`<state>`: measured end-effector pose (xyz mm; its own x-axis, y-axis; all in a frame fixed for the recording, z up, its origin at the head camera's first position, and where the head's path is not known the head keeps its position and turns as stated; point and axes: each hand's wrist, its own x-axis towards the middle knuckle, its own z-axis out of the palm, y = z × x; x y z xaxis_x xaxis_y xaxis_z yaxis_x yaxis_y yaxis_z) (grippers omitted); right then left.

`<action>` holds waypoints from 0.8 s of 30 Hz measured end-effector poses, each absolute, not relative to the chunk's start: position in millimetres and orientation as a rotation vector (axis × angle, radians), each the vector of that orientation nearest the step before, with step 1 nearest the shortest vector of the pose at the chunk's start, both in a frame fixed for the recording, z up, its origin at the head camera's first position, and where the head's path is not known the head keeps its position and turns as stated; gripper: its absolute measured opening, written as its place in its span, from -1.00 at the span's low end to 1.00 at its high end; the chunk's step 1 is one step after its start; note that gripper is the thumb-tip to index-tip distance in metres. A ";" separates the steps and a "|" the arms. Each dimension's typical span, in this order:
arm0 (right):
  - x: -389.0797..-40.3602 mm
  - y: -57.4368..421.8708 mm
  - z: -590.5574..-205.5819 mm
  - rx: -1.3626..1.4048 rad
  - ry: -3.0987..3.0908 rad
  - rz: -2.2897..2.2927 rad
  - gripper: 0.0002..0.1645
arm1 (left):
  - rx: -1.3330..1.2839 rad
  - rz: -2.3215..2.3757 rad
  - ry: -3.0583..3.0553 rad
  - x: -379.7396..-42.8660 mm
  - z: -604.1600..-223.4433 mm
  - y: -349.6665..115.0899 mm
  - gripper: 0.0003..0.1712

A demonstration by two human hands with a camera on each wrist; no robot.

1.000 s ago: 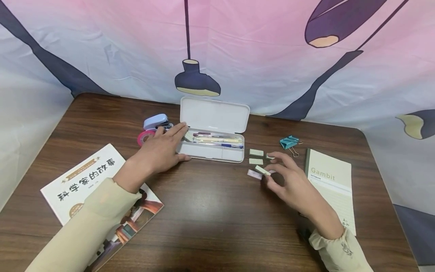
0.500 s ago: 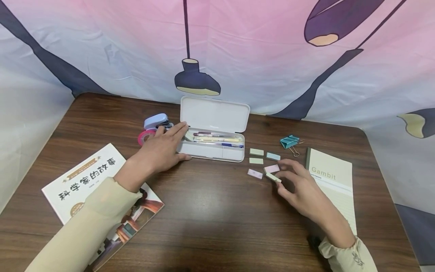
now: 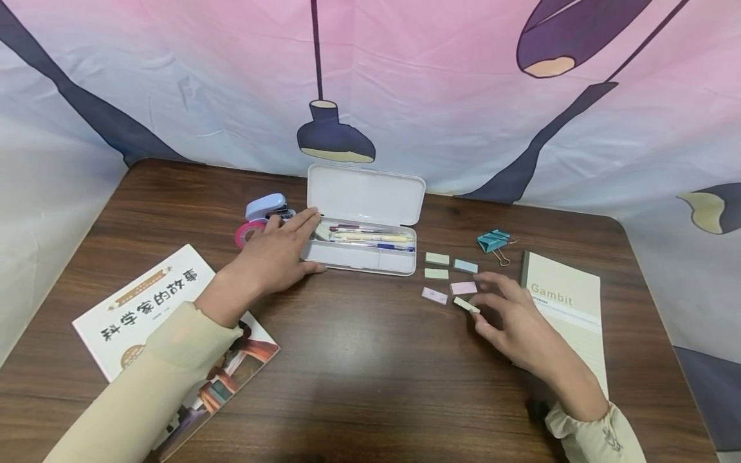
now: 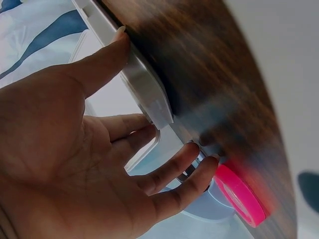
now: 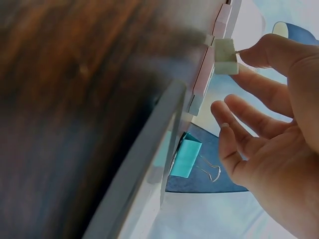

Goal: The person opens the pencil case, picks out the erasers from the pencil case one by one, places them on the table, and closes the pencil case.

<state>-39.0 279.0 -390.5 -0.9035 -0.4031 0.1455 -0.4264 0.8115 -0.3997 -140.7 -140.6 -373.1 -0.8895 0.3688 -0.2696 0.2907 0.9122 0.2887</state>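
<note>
My right hand point(image 3: 512, 321) pinches the near end of a pale green eraser point(image 3: 466, 305) between thumb and index finger, low over the table. In the right wrist view this eraser point(image 5: 226, 56) shows its thick end, and the other fingers bend loosely. Close by lie a pink eraser point(image 3: 463, 288), a purple patterned one, a blue eraser point(image 3: 466, 265) and two more green ones. My left hand point(image 3: 269, 257) rests on the left end of the open white pencil case point(image 3: 353, 260), its thumb at the front edge. Several pens point(image 3: 370, 238) lie inside the case.
Left of the case stand a light blue stapler point(image 3: 265, 206) and a pink tape roll point(image 3: 242, 236). A book point(image 3: 145, 308) lies under the left forearm. A teal binder clip point(image 3: 494, 242) and a notebook point(image 3: 561, 289) are on the right.
The right hand has moved the green eraser right and toward the near side, then lowered it in front of the pink one. The left hand has stayed put.
</note>
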 end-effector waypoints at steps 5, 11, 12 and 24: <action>-38.3 279.3 -390.7 0.691 -2.935 0.648 -0.76 | 0.487 0.341 2.748 -140.1 -369.8 -139.6 0.14; -38.1 278.9 -391.4 0.710 -2.945 0.605 -0.75 | 0.484 0.330 2.746 -142.6 -375.1 -141.0 0.16; -38.1 278.9 -391.8 0.714 -2.943 0.595 -0.75 | 0.485 0.333 2.750 -142.2 -375.0 -140.8 0.16; -36.7 276.8 -396.0 0.735 -2.871 0.509 -0.72 | 0.479 0.354 2.754 -142.4 -377.7 -141.6 0.16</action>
